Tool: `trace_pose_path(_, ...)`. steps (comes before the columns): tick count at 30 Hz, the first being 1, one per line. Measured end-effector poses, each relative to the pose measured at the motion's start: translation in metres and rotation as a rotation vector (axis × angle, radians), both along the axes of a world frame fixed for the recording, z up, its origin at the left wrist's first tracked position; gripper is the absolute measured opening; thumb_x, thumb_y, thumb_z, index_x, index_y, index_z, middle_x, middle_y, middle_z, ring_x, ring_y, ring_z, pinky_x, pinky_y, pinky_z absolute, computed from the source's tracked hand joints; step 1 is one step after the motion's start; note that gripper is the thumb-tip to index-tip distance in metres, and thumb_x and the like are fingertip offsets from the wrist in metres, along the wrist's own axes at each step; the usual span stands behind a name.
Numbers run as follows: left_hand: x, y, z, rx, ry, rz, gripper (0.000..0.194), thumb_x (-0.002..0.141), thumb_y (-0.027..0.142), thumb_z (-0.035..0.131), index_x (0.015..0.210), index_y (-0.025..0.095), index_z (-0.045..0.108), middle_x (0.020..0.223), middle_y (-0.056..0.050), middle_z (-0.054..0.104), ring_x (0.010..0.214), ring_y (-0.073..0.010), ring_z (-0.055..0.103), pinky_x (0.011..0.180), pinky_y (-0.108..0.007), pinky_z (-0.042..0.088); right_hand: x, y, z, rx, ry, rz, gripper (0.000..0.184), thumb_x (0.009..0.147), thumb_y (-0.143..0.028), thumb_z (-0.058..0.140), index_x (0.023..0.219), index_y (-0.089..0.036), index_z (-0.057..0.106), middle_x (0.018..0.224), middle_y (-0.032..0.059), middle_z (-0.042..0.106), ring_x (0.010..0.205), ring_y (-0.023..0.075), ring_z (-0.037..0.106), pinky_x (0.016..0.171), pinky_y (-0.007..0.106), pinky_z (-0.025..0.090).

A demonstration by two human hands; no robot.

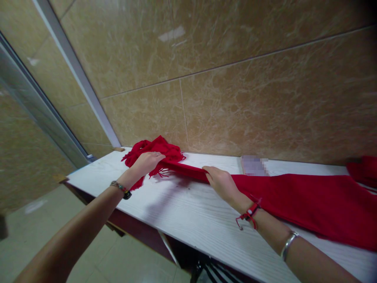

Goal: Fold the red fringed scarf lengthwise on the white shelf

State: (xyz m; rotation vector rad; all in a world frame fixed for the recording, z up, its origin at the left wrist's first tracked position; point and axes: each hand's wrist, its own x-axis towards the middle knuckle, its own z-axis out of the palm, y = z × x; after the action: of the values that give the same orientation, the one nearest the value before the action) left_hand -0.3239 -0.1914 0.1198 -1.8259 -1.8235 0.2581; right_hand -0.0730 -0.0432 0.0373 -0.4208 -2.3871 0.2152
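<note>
A long red scarf (294, 200) stretches across a white table. My left hand (147, 163) is closed round its narrow, gathered part at the left, where some fringe hangs below. Farther along to the right, my right hand (222, 181) also grips the scarf, its fingers curled over the upper edge. Between the two hands the fabric is drawn into a thin band, slightly above the tabletop. Beyond my right hand it widens and lies toward the right edge of view. Behind my left hand sits a crumpled heap of red fringed cloth (159, 145); whether it joins the scarf is hidden.
The white table (182, 208) runs along a tan marbled wall (235, 98). A small blurred flat item (253, 166) lies at the back by the wall. More red cloth (365, 171) is at the far right. Below the front edge are dark chair parts (212, 271) and tiled floor (118, 259).
</note>
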Motion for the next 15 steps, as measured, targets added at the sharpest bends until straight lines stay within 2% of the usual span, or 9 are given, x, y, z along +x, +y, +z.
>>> trace_pose_path(6, -0.011, 0.005, 0.003, -0.083, -0.071, 0.129, 0.031, 0.070, 0.000, 0.045, 0.091, 0.015, 0.063, 0.091, -0.008, 0.067, 0.085, -0.0172, 0.061, 0.076, -0.025, 0.046, 0.002, -0.003, -0.001, 0.060, -0.028, -0.011, 0.025, 0.083, -0.010, 0.043, 0.099, -0.016, 0.061, 0.098, 0.0091, 0.067, 0.087, 0.0183, 0.063, 0.077, 0.027, 0.047)
trace_pose_path(12, -0.023, 0.022, 0.024, -0.115, -0.144, 0.093, 0.033, 0.069, 0.004, 0.046, 0.092, 0.019, 0.064, 0.096, -0.003, 0.066, 0.090, -0.0158, 0.059, 0.084, -0.023, 0.042, 0.004, 0.010, 0.003, 0.046, 0.085, -0.099, 0.026, 0.084, -0.012, 0.041, 0.100, -0.017, 0.061, 0.097, 0.0083, 0.067, 0.086, 0.0182, 0.062, 0.076, 0.028, 0.047)
trace_pose_path(15, -0.022, 0.023, 0.025, -0.178, -0.253, 0.100, 0.035, 0.069, 0.005, 0.046, 0.096, 0.018, 0.063, 0.101, -0.004, 0.065, 0.091, -0.0153, 0.058, 0.085, -0.022, 0.041, 0.004, 0.015, 0.005, 0.038, 0.103, -0.088, 0.025, 0.084, -0.014, 0.042, 0.099, -0.017, 0.061, 0.096, 0.0082, 0.067, 0.086, 0.0187, 0.062, 0.076, 0.028, 0.047)
